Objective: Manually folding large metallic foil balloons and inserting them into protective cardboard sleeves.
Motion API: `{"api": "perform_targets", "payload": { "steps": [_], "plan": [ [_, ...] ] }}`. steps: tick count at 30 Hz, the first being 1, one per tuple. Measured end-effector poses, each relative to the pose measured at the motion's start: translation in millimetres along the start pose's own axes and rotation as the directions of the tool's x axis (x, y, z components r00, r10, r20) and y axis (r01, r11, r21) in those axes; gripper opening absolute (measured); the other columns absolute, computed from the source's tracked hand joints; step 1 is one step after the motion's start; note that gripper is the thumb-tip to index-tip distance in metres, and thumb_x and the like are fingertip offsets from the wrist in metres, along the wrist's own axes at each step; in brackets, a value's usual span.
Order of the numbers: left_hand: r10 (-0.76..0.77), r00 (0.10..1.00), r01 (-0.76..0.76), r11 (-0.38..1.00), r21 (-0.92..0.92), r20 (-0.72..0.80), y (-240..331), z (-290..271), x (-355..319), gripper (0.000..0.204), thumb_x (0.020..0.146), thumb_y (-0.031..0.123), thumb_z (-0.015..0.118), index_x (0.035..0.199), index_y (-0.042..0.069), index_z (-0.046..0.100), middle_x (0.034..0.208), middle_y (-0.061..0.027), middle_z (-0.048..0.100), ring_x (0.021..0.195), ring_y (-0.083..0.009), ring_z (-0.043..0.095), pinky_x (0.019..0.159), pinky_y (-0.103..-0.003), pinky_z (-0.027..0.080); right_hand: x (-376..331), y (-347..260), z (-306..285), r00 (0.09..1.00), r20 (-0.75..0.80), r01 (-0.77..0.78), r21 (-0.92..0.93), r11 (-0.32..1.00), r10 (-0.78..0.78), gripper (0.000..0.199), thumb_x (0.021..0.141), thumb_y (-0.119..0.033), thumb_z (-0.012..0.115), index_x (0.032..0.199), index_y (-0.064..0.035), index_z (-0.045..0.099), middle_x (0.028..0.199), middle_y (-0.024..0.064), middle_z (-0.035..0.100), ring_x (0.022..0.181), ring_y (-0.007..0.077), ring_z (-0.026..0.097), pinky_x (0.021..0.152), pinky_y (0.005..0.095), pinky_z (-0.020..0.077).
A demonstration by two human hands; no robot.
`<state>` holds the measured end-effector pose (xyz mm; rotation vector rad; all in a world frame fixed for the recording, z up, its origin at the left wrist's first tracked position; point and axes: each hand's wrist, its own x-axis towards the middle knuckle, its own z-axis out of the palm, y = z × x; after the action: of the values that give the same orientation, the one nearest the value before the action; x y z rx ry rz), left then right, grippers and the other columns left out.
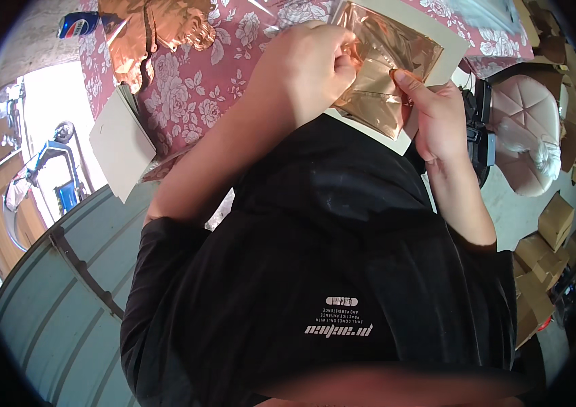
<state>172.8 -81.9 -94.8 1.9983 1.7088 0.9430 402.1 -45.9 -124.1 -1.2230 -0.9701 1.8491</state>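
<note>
A shiny copper-coloured foil sheet lies creased and partly folded over a white card, at the table's edge close to my body. My left hand is closed, its fingers pinching the foil at its left edge. My right hand grips the lower right part, its thumb pressed on the foil; the fingers beneath are mostly hidden. A paler, double-looking layer of foil shows between the two hands. More crumpled copper foil lies on the flowered tablecloth to the left.
Several white cards stick out over the table's left edge. A blue drink can stands at the far left. To the right are a pale cushioned seat and cardboard boxes. A ribbed grey-green metal panel fills the lower left.
</note>
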Motion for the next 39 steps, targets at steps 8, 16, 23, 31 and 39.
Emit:
{"api": "perform_targets", "payload": {
  "steps": [8, 16, 23, 31, 39],
  "plan": [
    [-0.095, 0.995, 0.087, 0.978, 0.191, 0.034, -1.4, 4.0, 10.6, 0.025, 0.088, 0.015, 0.067, 0.109, 0.002, 0.070, 0.089, -0.0176, 0.070, 0.084, -0.0372, 0.069, 0.076, -0.045, 0.057, -0.6, -3.0, 10.6, 0.997, 0.069, -0.034, 0.085, 0.996, 0.028, 0.022, 0.099, -0.001, 0.068, 0.121, -0.0002, 0.068, 0.112, 0.0089, 0.074, 0.096, 0.0170, 0.070, 0.087, 0.0339, 0.0581],
    [0.027, 0.994, -0.010, 0.988, 0.156, -0.108, 15.7, 1.3, 1.1, 0.030, 0.087, 0.012, 0.069, 0.115, 0.003, 0.069, 0.098, -0.0196, 0.071, 0.085, -0.0376, 0.071, 0.074, -0.045, 0.059, -5.2, -9.2, 24.8, 0.996, 0.079, 0.024, 0.196, 0.980, -0.040, 0.024, 0.098, 0.001, 0.067, 0.122, -0.0005, 0.068, 0.114, 0.0100, 0.074, 0.100, 0.0183, 0.070, 0.092, 0.0358, 0.0572],
    [0.027, 0.990, 0.009, 0.968, 0.253, -0.139, 13.0, -0.2, -7.9, 0.021, 0.085, 0.011, 0.072, 0.105, 0.006, 0.073, 0.090, -0.0126, 0.070, 0.079, -0.0334, 0.071, 0.068, -0.043, 0.059, -0.7, 1.1, 28.4, 0.992, 0.077, 0.077, 0.305, 0.949, -0.105, 0.026, 0.097, 0.002, 0.069, 0.122, -0.0024, 0.068, 0.113, 0.0081, 0.074, 0.100, 0.0166, 0.069, 0.091, 0.0332, 0.0545],
    [0.168, 0.964, -0.110, 0.958, 0.266, -0.208, 19.3, -0.4, -5.0, 0.025, 0.083, 0.013, 0.074, 0.106, 0.005, 0.067, 0.098, -0.0140, 0.068, 0.084, -0.0330, 0.071, 0.071, -0.041, 0.060, 3.4, 1.7, 35.5, 0.988, 0.020, 0.146, 0.252, 0.957, -0.156, 0.020, 0.097, 0.003, 0.068, 0.116, -0.0033, 0.069, 0.107, 0.0052, 0.074, 0.094, 0.0127, 0.068, 0.087, 0.0298, 0.0526],
    [0.096, 0.955, -0.049, 0.984, 0.169, -0.281, 25.5, -0.5, -9.7, 0.016, 0.083, 0.003, 0.073, 0.099, 0.004, 0.072, 0.087, -0.0113, 0.071, 0.074, -0.0313, 0.071, 0.065, -0.040, 0.059, -12.2, -7.0, 45.4, 0.979, 0.011, 0.196, 0.216, 0.956, -0.203, 0.022, 0.099, 0.002, 0.066, 0.120, -0.0033, 0.067, 0.109, 0.0054, 0.073, 0.092, 0.0118, 0.066, 0.084, 0.0281, 0.0513]
  ]
}}
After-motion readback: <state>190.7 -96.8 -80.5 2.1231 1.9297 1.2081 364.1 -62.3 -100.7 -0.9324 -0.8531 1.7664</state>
